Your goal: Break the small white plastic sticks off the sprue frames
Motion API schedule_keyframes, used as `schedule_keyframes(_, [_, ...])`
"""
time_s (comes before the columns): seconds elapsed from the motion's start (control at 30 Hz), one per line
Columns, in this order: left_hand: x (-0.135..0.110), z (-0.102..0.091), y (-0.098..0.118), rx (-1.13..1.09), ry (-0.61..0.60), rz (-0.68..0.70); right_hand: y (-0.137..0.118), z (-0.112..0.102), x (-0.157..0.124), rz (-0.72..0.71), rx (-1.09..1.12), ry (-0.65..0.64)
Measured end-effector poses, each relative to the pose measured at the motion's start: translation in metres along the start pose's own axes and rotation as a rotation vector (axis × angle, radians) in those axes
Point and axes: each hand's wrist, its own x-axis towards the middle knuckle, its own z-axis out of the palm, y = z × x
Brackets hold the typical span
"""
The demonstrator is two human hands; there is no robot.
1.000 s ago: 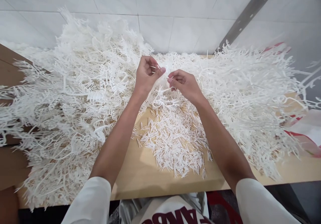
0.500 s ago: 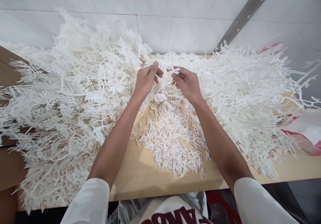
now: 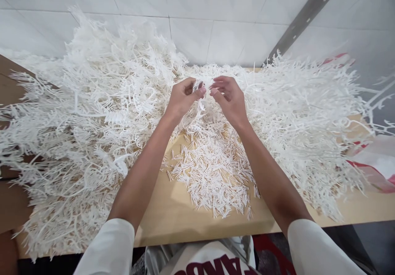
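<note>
My left hand (image 3: 181,98) is closed on a small white branched plastic piece (image 3: 197,85), pinched between thumb and fingers. Part of that piece is hidden by the fingers. Close by on the right, my right hand (image 3: 231,100) has its thumb and fingers curved but apart, and I see nothing held between them. Both hands are over a heap of short white plastic sticks (image 3: 216,172) spread on the wooden table (image 3: 173,221). Some of these sticks lie joined in small fans.
A tall pile of white branched plastic strands (image 3: 92,114) rises on the left, and another pile of white strands (image 3: 302,114) stands on the right. At the far right lies a red and white plastic bag (image 3: 376,160). Behind is a tiled wall (image 3: 197,36) with a slanted metal bar (image 3: 305,16).
The small white piece that showed at my right fingers is now at my left hand. My left thumb has swung down and right, and the right fingers have spread.
</note>
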Motion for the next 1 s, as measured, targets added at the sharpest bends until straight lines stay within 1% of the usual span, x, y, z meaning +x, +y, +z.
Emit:
schedule_keyframes(0.07, [-0.001,-0.001,0.001,0.029,-0.031,0.007,-0.002,-0.001,0.0,0.027,0.033,-0.022])
schedule_keyframes(0.13, [-0.002,-0.001,0.003,0.075,-0.044,0.019,-0.002,-0.001,0.001,0.019,0.04,-0.038])
schedule_keyframes(0.23, [-0.003,-0.002,0.006,0.121,-0.073,0.041,0.001,0.0,0.001,0.024,0.037,-0.027])
schedule_keyframes(0.33, [-0.004,-0.002,0.011,0.1,-0.151,0.054,0.004,-0.001,0.003,0.038,0.041,-0.034])
schedule_keyframes(0.4, [-0.004,-0.002,0.013,0.095,-0.179,0.066,0.005,-0.002,0.004,0.027,0.031,-0.043])
schedule_keyframes(0.43, [-0.005,-0.002,0.014,0.112,-0.172,0.071,0.006,-0.002,0.004,0.022,0.017,-0.039])
schedule_keyframes(0.53, [-0.005,-0.001,0.015,0.223,-0.101,0.096,0.005,-0.004,0.003,0.032,-0.033,-0.008])
schedule_keyframes(0.6, [-0.006,-0.001,0.015,0.313,-0.074,0.145,0.003,-0.004,0.003,0.045,-0.062,-0.017])
schedule_keyframes(0.7, [-0.007,0.002,0.015,0.458,-0.069,0.217,0.003,-0.002,0.002,0.038,-0.131,-0.045])
schedule_keyframes(0.8, [-0.011,0.008,0.018,0.577,-0.067,0.218,0.004,0.002,0.003,0.014,-0.232,-0.045])
schedule_keyframes(0.9, [-0.016,0.014,0.016,0.623,-0.055,0.2,0.002,0.006,0.002,-0.025,-0.348,-0.017])
schedule_keyframes(1.0, [-0.016,0.012,0.006,0.582,-0.022,0.177,-0.007,0.01,-0.004,-0.101,-0.447,0.014])
